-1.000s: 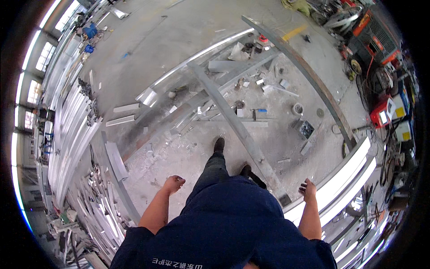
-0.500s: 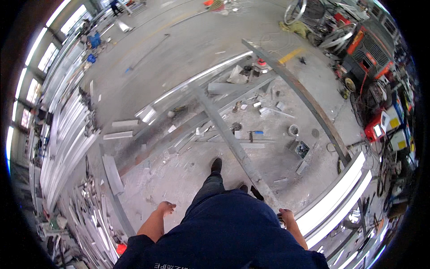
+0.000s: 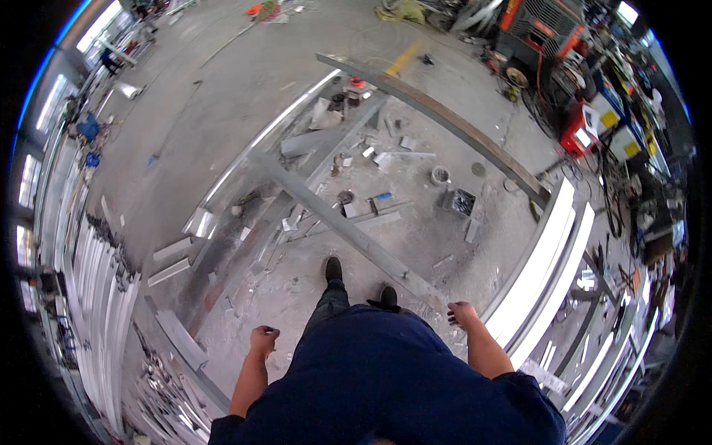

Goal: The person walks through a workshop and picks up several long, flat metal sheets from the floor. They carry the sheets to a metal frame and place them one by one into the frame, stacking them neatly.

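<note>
Right hand (image 3: 461,314): fingers loose and a bit spread, nothing seen in them. It hangs by the near end of the middle bar (image 3: 348,228); I cannot tell if they touch.
Left hand (image 3: 263,340): fingers curl in above the floor (image 3: 241,93). I cannot tell if they pinch something tiny.
Middle bar: runs on a slant over the floor, from the upper left down to the right hand.
Shoes: left shoe (image 3: 331,268) and right shoe (image 3: 388,297) are both left of the middle bar.
Toward the floor's right edge: two white bars (image 3: 532,259), just beside the right hand.
What changed: half a second ago the right hand was lower and tucked in; now it reaches out in front. The view has turned right.
What that means: the right hand is now near the middle bar, but it seems free, and no bar looks lifted.
</note>
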A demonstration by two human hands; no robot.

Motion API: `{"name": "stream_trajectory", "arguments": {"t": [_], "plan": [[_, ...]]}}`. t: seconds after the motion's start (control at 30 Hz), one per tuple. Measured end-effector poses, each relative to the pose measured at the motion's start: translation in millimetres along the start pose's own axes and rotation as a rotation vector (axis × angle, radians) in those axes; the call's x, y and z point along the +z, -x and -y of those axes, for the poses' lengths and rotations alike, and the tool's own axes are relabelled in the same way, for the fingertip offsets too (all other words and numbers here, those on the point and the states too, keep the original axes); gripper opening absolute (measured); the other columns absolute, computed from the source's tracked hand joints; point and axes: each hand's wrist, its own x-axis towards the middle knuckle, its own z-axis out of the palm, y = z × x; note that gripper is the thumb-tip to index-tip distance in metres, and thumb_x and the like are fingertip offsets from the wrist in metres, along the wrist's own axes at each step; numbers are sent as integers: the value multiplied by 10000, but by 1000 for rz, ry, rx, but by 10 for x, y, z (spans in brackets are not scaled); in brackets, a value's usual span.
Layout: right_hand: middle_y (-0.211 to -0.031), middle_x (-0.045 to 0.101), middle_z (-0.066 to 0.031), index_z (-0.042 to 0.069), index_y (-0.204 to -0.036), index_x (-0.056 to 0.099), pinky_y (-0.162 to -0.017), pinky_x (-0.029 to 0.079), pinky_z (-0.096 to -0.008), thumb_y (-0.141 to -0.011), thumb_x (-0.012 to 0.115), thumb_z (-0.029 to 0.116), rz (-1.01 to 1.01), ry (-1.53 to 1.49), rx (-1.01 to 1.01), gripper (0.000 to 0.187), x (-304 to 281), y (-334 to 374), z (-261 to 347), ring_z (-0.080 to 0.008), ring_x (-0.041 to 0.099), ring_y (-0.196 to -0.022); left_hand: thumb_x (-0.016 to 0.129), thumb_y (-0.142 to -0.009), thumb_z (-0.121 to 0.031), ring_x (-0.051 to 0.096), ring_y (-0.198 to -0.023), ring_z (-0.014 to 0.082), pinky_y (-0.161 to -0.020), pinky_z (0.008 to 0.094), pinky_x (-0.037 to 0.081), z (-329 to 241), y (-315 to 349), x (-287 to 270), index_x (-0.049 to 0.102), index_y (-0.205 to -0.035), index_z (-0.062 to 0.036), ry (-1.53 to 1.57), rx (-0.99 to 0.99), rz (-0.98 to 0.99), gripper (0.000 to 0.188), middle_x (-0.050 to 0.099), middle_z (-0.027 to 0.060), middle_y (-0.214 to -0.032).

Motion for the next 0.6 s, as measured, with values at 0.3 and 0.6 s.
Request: {"name": "stream_trajectory", "arguments": {"t": [0.3,0.6], "plan": [[-925,648,-167,-43,-1122,578,-559,556,-381,-877,646,259,27,0,-25,394,223,-14,125,-263,639,-679,674,-759,-196,636,-603,226,-558,365,509,707,178,-97,660,-949,-5,43,-65,77,269,663,128,-740],[-839,632,-130,-28,-1078,587,-551,550,-376,-860,670,313,15,55,0,413,256,-4,213,-223,613,-603,631,-848,-85,631,-652,229,-573,365,539,354,373,-102,622,-992,35,123,-107,179,188,642,115,-760]]}}
